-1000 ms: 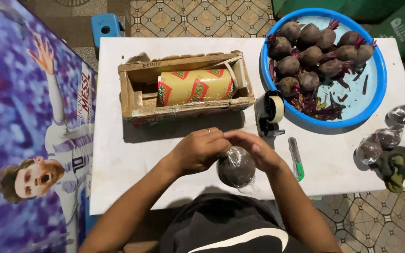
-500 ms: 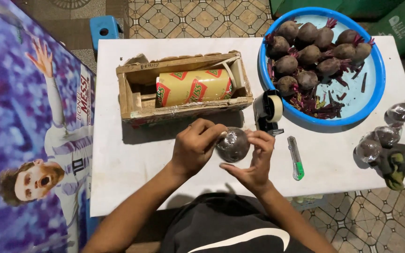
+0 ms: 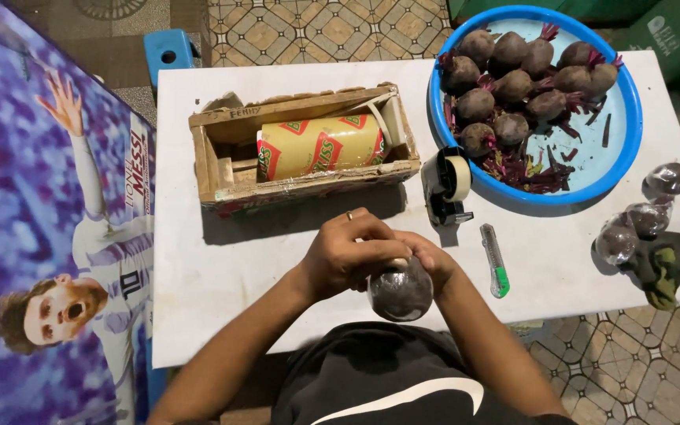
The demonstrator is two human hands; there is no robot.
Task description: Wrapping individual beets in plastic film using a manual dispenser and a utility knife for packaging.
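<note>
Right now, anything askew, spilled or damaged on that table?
Mostly tidy. Loose purple stem scraps lie scattered in the blue basin beside the beets. The wooden crate has chipped, ragged edges. Both hands, left hand and right hand, grip a wrapped beet at the table's near edge.

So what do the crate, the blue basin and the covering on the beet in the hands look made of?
Crate: rough unfinished wood, visible grain and chipped slats. Blue basin: likely plastic, smooth, evenly coloured, slightly glossy. Beet, held by left hand and right hand: covering looks like clear cling film, shiny and wrinkled.
</note>
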